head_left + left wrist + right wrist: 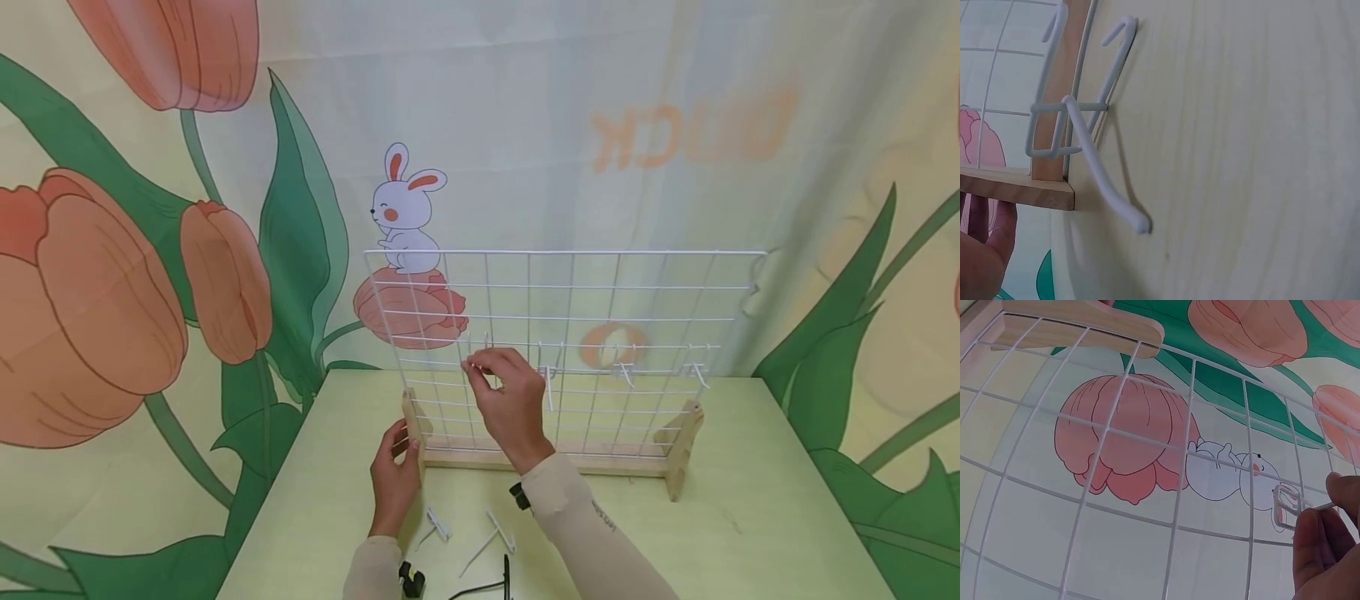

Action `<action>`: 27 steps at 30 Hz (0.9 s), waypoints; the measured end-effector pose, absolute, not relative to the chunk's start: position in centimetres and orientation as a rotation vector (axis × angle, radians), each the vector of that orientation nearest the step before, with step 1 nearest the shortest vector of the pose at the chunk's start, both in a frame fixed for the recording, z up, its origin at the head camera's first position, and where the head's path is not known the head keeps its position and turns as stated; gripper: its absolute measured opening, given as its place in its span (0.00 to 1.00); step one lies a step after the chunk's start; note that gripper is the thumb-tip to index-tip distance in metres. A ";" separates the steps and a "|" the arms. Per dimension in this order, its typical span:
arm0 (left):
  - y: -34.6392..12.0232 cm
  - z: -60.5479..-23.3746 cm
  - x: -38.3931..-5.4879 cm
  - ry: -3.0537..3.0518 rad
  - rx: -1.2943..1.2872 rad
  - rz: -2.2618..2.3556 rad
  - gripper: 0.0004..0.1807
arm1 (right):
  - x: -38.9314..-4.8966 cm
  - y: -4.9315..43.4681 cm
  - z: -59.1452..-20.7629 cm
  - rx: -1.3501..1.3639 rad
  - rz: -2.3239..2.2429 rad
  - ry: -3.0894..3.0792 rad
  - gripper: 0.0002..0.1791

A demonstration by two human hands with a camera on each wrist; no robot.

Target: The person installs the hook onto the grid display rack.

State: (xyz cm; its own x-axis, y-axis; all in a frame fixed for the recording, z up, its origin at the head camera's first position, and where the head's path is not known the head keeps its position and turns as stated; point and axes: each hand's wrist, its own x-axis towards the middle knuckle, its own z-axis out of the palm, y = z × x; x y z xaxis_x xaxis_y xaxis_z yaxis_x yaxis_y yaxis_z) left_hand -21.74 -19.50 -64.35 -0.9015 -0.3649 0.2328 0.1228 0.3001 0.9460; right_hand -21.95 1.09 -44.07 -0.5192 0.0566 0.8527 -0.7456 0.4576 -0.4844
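Observation:
My right hand (510, 400) pinches the arm of a white wire hook (1286, 506) between thumb and fingertips, in front of the left part of a white wire grid panel (573, 252). In the right wrist view the hook's rectangular back is against or close to the wires; whether it is hooked on, I cannot tell. My left hand (395, 487) is at the left wooden foot (416, 417), its fingers (1002, 228) touching the outer face. Near that hand, another white hook (1100, 169) lies on the table, with a further hook (495, 533) to its right.
Several white hooks (624, 371) hang on the grid's right half. A second wooden foot (681, 450) and a wooden bar (622, 465) support the panel on the pale table (765, 517). A printed curtain (525, 125) hangs behind. A thin black object (506, 575) lies at the front edge.

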 end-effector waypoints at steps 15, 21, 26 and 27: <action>-19.7 -64.1 -21.4 -2.200 0.221 -1.633 0.24 | -21.6 1.0 -45.3 0.595 1.129 -1.881 0.08; -19.6 -63.9 -21.3 -2.209 0.208 -1.617 0.24 | -21.4 1.1 -45.8 0.587 1.098 -1.911 0.09; -19.6 -63.7 -21.3 -2.214 0.207 -1.619 0.24 | -21.1 1.4 -46.4 0.585 1.104 -1.897 0.10; -19.6 -63.6 -21.3 -2.214 0.206 -1.620 0.24 | -21.0 1.5 -46.5 0.586 1.107 -1.897 0.10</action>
